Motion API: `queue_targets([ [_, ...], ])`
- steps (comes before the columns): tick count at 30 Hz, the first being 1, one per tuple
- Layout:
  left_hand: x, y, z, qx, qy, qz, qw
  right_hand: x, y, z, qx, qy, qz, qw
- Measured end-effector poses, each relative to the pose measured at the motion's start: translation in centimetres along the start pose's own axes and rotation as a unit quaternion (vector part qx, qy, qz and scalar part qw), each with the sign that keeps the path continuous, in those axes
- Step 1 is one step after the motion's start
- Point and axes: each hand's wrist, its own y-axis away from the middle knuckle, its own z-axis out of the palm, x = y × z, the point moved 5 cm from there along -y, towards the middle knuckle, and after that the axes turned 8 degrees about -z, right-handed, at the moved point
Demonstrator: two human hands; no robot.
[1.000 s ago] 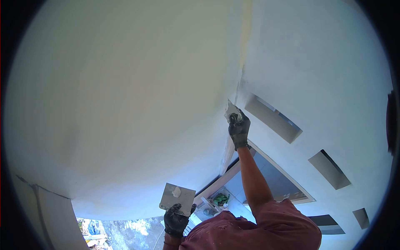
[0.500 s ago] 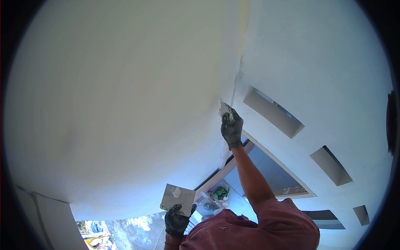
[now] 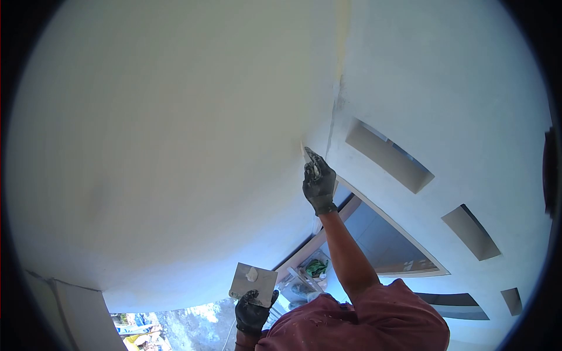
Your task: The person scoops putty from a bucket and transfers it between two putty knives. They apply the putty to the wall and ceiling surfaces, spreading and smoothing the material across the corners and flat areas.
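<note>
Right hand point(image 3: 319, 186) clamped on putty knife point(image 3: 306, 153) at ceiling point(image 3: 175, 146) corner, left hand point(image 3: 253, 313) gripping plate point(image 3: 253, 283) — risk: blade tilts, gouges wet filler point(image 3: 252, 273), or dab slides off.

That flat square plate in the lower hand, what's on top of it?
A small white dab of filler sits on the plate; the left hand covers its lower edge.

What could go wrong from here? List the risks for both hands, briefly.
1. The small dab of filler sits loose on the flat plate that the left hand grips by one edge; a tilt might drop it.
2. The right hand presses the putty knife overhead near the ceiling joint; filler may fall toward the person.
</note>
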Motion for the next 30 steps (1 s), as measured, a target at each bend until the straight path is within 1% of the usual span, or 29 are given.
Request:
queue_targets([
  [2, 0.5, -0.4, -0.7, -0.006, 0.011, 0.012, 1.000, 0.7, 0.0, -1.1, -0.085, -0.104, 0.116, 0.984],
  [3, 0.9, -0.7, -1.1, -0.010, 0.020, 0.024, 0.999, 1.5, -0.4, -2.2, -0.076, -0.112, 0.139, 0.981],
  [4, 1.2, -1.0, -1.3, -0.008, 0.019, 0.028, 0.999, 2.9, -1.1, -3.3, -0.038, -0.104, 0.124, 0.986],
  [5, 1.3, -1.2, -1.3, -0.006, 0.048, 0.005, 0.999, 4.8, -1.5, -4.0, -0.002, -0.098, 0.108, 0.989],
  [6, 1.3, -0.9, -1.1, -0.006, 0.075, -0.020, 0.997, 7.2, -1.5, -4.0, -0.001, -0.101, 0.110, 0.989],
  [7, 1.3, -0.6, -0.9, -0.006, 0.102, -0.048, 0.994, 9.9, -1.2, -3.6, -0.009, -0.079, 0.147, 0.986],
  [8, 1.5, -0.5, -0.8, -0.006, 0.098, -0.049, 0.994, 11.6, -0.8, -3.1, -0.015, -0.057, 0.183, 0.981],
  [9, 1.5, -0.4, -0.7, -0.007, 0.097, -0.067, 0.993, 11.9, -0.3, -2.3, -0.014, -0.058, 0.187, 0.981],
  [11, -0.1, 0.1, -0.5, -0.008, 0.096, -0.088, 0.991, 11.0, 1.0, 0.0, 0.043, -0.061, 0.164, 0.984],
  [12, -1.5, 1.0, 0.0, -0.047, 0.032, -0.079, 0.995, 8.7, 1.5, 0.3, 0.048, -0.049, 0.147, 0.987],
  [14, -1.2, 1.4, 0.3, -0.093, -0.050, -0.033, 0.994, 3.9, 3.5, 1.7, 0.015, 0.058, 0.044, 0.997],
  [15, -1.1, 1.3, 0.2, -0.097, -0.050, -0.034, 0.993, 2.4, 4.8, 2.3, 0.016, 0.035, 0.035, 0.999],
  [17, -1.0, 1.0, 0.1, -0.122, -0.001, -0.070, 0.990, 0.9, 5.6, 2.2, -0.006, -0.011, 0.054, 0.998],
  [18, -1.0, 0.8, 0.1, -0.130, 0.016, -0.081, 0.988, 0.8, 5.3, 1.6, -0.039, -0.045, 0.098, 0.993],
  [19, -0.5, 0.3, -0.2, -0.074, 0.002, -0.015, 0.997, 1.0, 5.2, 0.6, -0.073, -0.081, 0.144, 0.984],
  [20, -0.3, -0.1, -0.4, -0.044, -0.005, 0.021, 0.999, 2.1, 5.3, 0.0, -0.072, -0.083, 0.145, 0.983],
  [21, -0.2, -0.4, -0.7, -0.012, -0.014, 0.056, 0.998, 3.3, 4.7, -0.9, -0.059, -0.059, 0.133, 0.988],
  [22, 0.3, -0.6, -0.8, 0.008, -0.034, 0.100, 0.994, 5.3, 4.0, -1.3, -0.014, -0.104, 0.142, 0.984],
  [23, 0.4, -0.6, -0.8, 0.018, -0.046, 0.120, 0.992, 6.9, 3.2, -1.5, 0.028, -0.148, 0.151, 0.977],
  [25, 0.6, -0.3, -0.8, 0.040, -0.069, 0.143, 0.986, 9.3, 1.7, -1.8, 0.013, -0.221, 0.257, 0.941],
  [26, 0.6, -0.4, -0.7, 0.050, -0.081, 0.148, 0.984, 9.9, 0.8, -1.2, -0.007, -0.175, 0.273, 0.946],
  [27, 1.2, -0.3, -0.5, 0.052, -0.084, 0.145, 0.984, 9.4, 0.6, -0.7, -0.008, -0.179, 0.275, 0.945],
  [28, 1.3, -0.2, -0.4, 0.040, -0.042, 0.088, 0.994, 7.5, 0.1, -0.4, 0.011, -0.101, 0.193, 0.976],
  [29, 0.5, -0.1, -0.1, 0.041, -0.046, 0.067, 0.996, 5.3, -0.1, -0.1, 0.028, -0.022, 0.109, 0.993],
  [30, -0.3, 0.0, 0.2, 0.041, -0.051, 0.045, 0.997, 3.0, 0.5, 0.2, 0.016, 0.012, 0.041, 0.999],
])
